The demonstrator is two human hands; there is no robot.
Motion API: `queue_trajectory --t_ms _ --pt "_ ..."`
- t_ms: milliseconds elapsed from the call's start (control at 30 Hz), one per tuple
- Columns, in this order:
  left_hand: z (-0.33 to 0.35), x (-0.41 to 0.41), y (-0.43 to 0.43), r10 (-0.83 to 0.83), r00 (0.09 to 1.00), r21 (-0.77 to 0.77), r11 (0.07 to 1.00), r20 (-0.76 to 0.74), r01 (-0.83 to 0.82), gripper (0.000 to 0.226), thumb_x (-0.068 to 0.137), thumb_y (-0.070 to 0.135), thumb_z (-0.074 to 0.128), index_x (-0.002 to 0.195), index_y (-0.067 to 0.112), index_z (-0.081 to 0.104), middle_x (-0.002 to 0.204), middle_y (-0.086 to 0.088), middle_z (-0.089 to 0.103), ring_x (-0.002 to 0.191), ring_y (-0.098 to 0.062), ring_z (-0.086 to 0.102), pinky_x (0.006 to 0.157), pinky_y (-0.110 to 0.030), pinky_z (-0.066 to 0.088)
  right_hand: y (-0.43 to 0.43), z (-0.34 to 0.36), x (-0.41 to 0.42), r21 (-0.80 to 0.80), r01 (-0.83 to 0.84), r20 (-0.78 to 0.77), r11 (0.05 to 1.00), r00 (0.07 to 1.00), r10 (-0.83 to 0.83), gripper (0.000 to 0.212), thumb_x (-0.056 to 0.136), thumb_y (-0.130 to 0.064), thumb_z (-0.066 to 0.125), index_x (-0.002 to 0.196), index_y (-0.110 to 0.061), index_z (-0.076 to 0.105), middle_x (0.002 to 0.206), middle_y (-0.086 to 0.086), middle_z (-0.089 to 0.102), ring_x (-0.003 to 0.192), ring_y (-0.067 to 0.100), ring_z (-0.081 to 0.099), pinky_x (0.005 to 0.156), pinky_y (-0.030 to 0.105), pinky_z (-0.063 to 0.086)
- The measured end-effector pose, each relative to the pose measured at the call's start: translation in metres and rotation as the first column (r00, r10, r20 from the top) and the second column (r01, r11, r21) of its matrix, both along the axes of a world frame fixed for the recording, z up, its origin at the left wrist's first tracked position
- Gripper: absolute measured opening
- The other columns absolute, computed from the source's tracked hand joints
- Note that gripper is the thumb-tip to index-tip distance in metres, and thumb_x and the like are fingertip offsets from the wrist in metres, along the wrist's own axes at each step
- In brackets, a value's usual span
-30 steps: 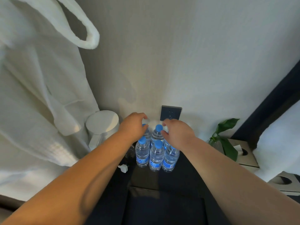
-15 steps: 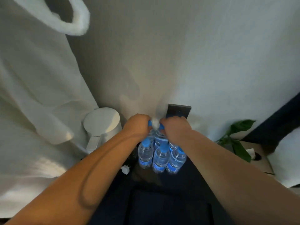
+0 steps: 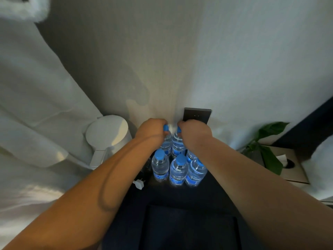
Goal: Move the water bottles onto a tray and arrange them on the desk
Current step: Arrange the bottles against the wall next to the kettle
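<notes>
Left hand [image 3: 151,131] is gripping a back bottle [image 3: 166,143] by its blue cap, fingers curled round it. Right hand [image 3: 194,135] is clamping the neighbouring bottle [image 3: 177,145] likewise. Both are sitting just below the socket plate [image 3: 197,115]. Three front bottles [image 3: 178,170] are standing on the dark counter [image 3: 180,195], further below it.
</notes>
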State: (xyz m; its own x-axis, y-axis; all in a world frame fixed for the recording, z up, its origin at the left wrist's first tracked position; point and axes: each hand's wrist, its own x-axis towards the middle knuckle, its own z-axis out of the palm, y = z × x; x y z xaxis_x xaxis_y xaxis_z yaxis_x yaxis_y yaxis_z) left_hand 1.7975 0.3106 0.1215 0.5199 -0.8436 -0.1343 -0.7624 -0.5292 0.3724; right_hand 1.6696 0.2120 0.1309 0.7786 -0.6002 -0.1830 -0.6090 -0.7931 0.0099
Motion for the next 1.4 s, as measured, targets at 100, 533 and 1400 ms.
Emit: queue_trajectory --t_ms 100,533,1400 --pt "0.001 -0.001 -0.001 0.001 1.0 0.009 1.0 -0.003 -0.001 0.038 0.101 0.027 0.063 0.138 0.018 0.063 0.129 -0.011 0.068 0.114 -0.029 0.063 0.086 -0.03 0.044 0.001 0.001 0.002 -0.033 -0.004 -0.02 0.999 1.0 0.003 0.031 0.098 -0.011 0.063 0.129 -0.019 0.064 0.114 0.006 0.069 0.107 0.029 0.068 0.083 0.038 0.049" --pt "0.001 0.007 0.006 -0.033 0.988 -0.043 0.999 -0.15 0.027 0.028 0.096 0.019 0.068 0.123 0.015 0.058 0.114 -0.01 0.065 0.094 -0.023 0.059 0.078 -0.033 0.05 -0.003 -0.002 0.009 -0.03 0.011 -0.053 0.999 0.999 -0.012 0.021 0.099 -0.019 0.063 0.12 -0.022 0.067 0.11 0.003 0.07 0.104 0.026 0.068 0.086 0.037 0.051" --pt "0.004 -0.005 0.002 0.153 0.981 -0.053 0.986 -0.117 -0.16 0.034 0.099 0.035 0.068 0.114 0.005 0.072 0.107 -0.015 0.072 0.099 -0.03 0.067 0.09 -0.041 0.054 -0.001 0.001 0.011 -0.006 0.026 -0.08 1.0 0.996 -0.026 0.032 0.097 -0.007 0.067 0.128 -0.014 0.066 0.118 0.009 0.069 0.11 0.03 0.067 0.083 0.039 0.054"
